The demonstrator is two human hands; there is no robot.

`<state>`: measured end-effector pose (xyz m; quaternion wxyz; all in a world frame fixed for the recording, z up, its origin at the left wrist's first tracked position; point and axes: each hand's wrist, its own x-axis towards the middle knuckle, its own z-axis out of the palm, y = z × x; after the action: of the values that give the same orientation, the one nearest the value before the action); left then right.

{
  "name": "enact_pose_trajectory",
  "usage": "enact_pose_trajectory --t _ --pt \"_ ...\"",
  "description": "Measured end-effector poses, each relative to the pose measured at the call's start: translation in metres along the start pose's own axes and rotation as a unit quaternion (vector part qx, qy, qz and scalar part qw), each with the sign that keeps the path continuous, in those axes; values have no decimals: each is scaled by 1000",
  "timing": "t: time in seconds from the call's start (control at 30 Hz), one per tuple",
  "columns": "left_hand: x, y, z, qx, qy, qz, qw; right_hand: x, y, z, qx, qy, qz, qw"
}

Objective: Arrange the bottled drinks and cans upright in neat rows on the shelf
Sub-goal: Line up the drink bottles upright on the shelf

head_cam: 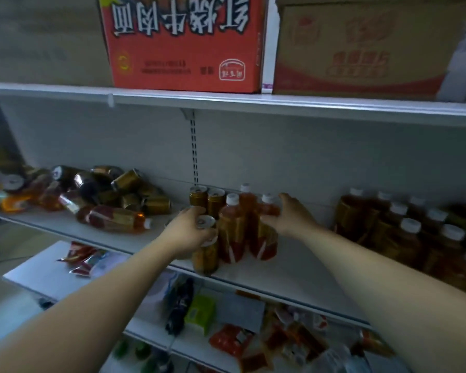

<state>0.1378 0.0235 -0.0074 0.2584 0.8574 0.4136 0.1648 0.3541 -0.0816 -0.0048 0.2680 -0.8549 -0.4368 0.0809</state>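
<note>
On the white shelf (285,275), my left hand (189,230) grips the top of a gold can (206,255) standing at the front edge. Two more gold cans (207,200) stand upright behind it. Beside them stand three orange bottles with white caps; my right hand (288,215) holds the rightmost bottle (264,242) around its shoulder. The front middle bottle (231,232) is upright between the can and that bottle. To the left lies a jumbled pile of fallen cans and bottles (92,195).
At the right stand neat rows of capped bottles (414,232). Cardboard boxes (186,41) sit on the shelf above. Snack packets (242,337) fill the lower shelves. Bare shelf lies between the middle group and the right rows.
</note>
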Motion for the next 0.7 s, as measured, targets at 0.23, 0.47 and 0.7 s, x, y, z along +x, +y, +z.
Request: enact_pose_trajectory --t 0.23,0.47,0.7 --pt "46 8 9 -39 -75 42 996 21 -4 39 122 8 53 991" --pt "74 15 33 -35 -69 57 995 31 25 71 199 52 -14 978" --pt "77 9 42 -35 -55 79 995 35 30 81 238 69 14 969"
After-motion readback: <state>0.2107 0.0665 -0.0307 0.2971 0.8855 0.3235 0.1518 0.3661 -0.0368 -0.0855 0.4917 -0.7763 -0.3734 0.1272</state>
